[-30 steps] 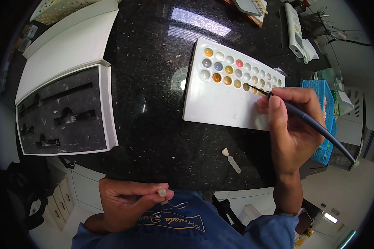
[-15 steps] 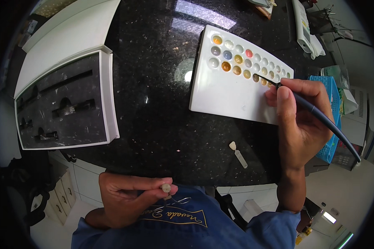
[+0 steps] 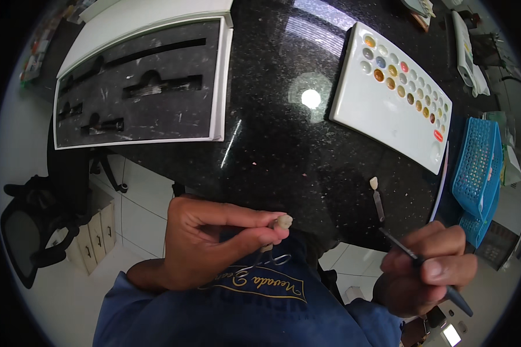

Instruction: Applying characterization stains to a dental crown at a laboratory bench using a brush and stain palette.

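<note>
A small cream-coloured dental crown [image 3: 284, 221] sits at the fingertips of my left hand [image 3: 214, 240], pinched between thumb and forefinger. Thin metal loops [image 3: 279, 259] show under that hand; how they join the crown is hidden. In my right hand [image 3: 428, 269] is a slim dark brush [image 3: 402, 244], its tip pointing up and left over the counter's near edge. Just beyond the brush lies a tooth-shaped shade tab [image 3: 374, 184] on a narrow stem. Farther off, a white palette [image 3: 382, 113] carries rows of round wells with yellow, orange, brown, grey and red pastes.
The dark speckled counter [image 3: 272, 162] curves along its near edge. On its left stands an open white box [image 3: 221, 87] with black foam cut-outs. Blue perforated baskets [image 3: 474, 156] stand at the right. A black padded object [image 3: 35, 225] is at the lower left, beside drawers [image 3: 92, 240].
My right hand has drawn the brush away from the palette wells, back toward me near the counter edge. My left hand still pinches the crown, now higher. The view has shifted.
</note>
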### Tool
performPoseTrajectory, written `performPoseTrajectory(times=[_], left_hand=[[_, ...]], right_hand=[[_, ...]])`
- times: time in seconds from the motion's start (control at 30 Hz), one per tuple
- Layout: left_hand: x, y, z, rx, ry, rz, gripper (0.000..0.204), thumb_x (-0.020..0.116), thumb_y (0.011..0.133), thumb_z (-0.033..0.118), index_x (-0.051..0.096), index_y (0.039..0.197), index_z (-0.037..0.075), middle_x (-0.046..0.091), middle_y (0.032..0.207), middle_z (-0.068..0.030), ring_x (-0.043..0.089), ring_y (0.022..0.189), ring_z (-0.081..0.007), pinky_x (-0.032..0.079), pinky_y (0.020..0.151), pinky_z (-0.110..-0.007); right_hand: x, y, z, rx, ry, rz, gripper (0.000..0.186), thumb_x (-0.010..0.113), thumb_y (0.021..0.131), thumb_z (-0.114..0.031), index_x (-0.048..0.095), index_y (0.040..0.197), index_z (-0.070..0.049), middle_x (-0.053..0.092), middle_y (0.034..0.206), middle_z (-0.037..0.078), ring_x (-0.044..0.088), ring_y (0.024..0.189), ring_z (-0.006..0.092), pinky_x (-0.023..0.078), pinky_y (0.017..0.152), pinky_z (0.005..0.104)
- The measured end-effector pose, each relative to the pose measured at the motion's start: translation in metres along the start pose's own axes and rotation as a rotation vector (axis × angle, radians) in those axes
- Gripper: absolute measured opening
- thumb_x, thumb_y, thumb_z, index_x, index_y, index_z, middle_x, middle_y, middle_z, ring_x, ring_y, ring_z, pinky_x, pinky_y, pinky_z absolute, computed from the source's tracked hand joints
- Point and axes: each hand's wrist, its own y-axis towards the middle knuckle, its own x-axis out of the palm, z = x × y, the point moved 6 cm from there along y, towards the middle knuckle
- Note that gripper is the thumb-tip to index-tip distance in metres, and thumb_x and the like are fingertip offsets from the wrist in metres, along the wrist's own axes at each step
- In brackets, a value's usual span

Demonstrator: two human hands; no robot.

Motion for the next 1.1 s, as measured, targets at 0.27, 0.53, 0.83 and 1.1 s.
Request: performPoseTrajectory(times=[0.27, 0.53, 0.83, 1.1], left_hand=[[0.006, -0.003, 0.009, 0.026, 0.072, 0.02, 0.015, 0.063, 0.078, -0.005, 0.063, 0.093, -0.009, 0.066, 0.083, -0.0208, 0.067, 0.078, -0.0223, 0.055, 0.073, -0.031], [0.003, -0.002, 0.005, 0.082, 0.045, 0.012, 0.015, 0.063, 0.078, -0.006, 0.063, 0.092, -0.01, 0.065, 0.082, -0.0213, 0.067, 0.076, -0.0234, 0.055, 0.071, -0.031], [0.003, -0.003, 0.005, 0.079, 0.044, 0.012, 0.015, 0.063, 0.078, -0.005, 0.063, 0.092, -0.009, 0.066, 0.081, -0.021, 0.067, 0.076, -0.0233, 0.055, 0.07, -0.031], [0.003, -0.002, 0.006, 0.082, 0.047, 0.007, 0.015, 0.064, 0.078, -0.004, 0.063, 0.092, -0.009, 0.066, 0.081, -0.021, 0.067, 0.076, -0.0234, 0.055, 0.07, -0.031]], right_hand=[[0.029, -0.01, 0.001, -0.07, 0.022, -0.201, 0.02, 0.066, 0.071, -0.006, 0.053, 0.085, -0.001, 0.056, 0.071, 0.01, 0.06, 0.056, 0.0185, 0.049, 0.048, 0.0232], [0.035, -0.01, 0.004, -0.114, 0.033, -0.297, 0.022, 0.061, 0.07, -0.003, 0.053, 0.091, 0.003, 0.055, 0.076, 0.012, 0.061, 0.058, 0.0205, 0.051, 0.053, 0.0259], [0.035, -0.009, 0.004, 0.004, 0.02, -0.207, 0.023, 0.075, 0.067, -0.006, 0.061, 0.085, -0.001, 0.061, 0.07, 0.01, 0.064, 0.059, 0.0208, 0.054, 0.049, 0.0277], [0.035, -0.008, 0.004, -0.05, 0.014, -0.238, 0.02, 0.068, 0.069, -0.005, 0.058, 0.086, 0.0, 0.058, 0.071, 0.011, 0.063, 0.057, 0.0201, 0.053, 0.05, 0.0266]])
